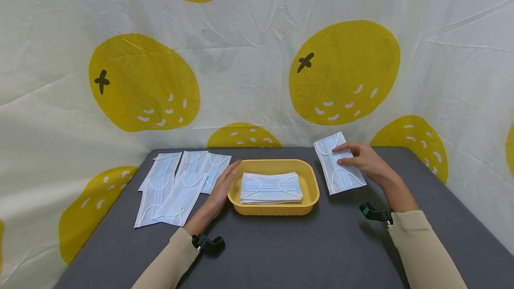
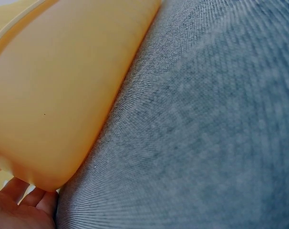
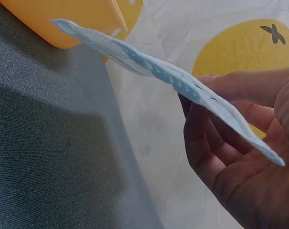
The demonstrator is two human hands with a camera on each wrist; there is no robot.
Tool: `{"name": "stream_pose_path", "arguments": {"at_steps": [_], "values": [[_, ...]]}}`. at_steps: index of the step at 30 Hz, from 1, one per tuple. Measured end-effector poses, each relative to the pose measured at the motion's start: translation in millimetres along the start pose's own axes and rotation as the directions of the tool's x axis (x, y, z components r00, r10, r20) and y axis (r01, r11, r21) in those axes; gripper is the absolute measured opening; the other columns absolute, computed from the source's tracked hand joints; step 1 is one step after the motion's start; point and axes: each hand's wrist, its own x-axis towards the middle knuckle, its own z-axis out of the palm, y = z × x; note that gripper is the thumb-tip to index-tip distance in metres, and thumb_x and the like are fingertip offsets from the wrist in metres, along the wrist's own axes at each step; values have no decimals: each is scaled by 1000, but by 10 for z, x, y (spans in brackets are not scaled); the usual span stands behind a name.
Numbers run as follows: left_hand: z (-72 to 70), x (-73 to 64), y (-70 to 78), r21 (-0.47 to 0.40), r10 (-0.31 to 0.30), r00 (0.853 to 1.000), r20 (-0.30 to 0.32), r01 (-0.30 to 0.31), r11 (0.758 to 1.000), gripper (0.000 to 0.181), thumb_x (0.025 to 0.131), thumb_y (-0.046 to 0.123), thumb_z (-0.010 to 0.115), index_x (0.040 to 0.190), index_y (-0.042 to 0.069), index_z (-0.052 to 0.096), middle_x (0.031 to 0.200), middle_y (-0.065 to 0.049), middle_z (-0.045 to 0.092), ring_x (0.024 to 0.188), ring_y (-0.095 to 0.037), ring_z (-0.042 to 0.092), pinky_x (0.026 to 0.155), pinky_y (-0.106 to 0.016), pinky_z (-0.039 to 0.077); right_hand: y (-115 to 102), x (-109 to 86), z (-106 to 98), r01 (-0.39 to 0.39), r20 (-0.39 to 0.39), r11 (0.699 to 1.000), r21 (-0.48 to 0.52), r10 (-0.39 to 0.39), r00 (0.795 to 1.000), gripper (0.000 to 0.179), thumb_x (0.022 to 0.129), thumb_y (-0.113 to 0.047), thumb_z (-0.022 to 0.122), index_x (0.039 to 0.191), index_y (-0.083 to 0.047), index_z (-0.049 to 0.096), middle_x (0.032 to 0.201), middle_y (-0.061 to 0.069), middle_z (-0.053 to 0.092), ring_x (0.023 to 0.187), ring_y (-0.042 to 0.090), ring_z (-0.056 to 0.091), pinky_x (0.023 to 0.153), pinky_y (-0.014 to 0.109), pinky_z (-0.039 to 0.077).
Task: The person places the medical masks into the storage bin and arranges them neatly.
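Note:
A yellow plastic container (image 1: 275,210) stands at the table's middle, holding a stack of light-blue face masks (image 1: 271,187). My left hand (image 1: 220,189) lies along the container's left wall, fingers extended; the left wrist view shows those fingers (image 2: 32,198) touching the container's outside (image 2: 63,95). Right of the container, my right hand (image 1: 371,164) pinches a face mask (image 1: 335,164) with white ear loops, held tilted above the table. In the right wrist view, the thumb presses one face of that mask (image 3: 154,67) and the other fingers sit behind it.
On the left of the dark grey table (image 1: 281,253), several face masks (image 1: 160,191) lie overlapping, just beside my left forearm. Behind the table hangs a white curtain (image 1: 249,84) printed with large yellow fruit. Each wrist wears a black strap.

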Motion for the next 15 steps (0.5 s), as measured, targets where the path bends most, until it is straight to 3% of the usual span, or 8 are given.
{"name": "stream_pose_path", "arguments": {"at_steps": [8,15], "values": [[-8,-1,-3,5,3,1000,2,-3,1000,48,114,29,35,160,17,38,169,-8,31,159,-28,23,131,-53,15,-55,2,20,19,-2,1000,-10,-19,1000,43,98,-15,71,137,1,62,148,23,53,127,34,42,99,37,37],[-7,13,-17,7,3,1000,2,-3,1000,49,114,29,34,160,16,37,169,-8,31,159,-29,23,130,-54,14,-103,-24,30,25,-16,1000,-7,-25,1000,44,97,-16,72,137,0,62,148,23,53,125,32,44,92,22,40]]}}
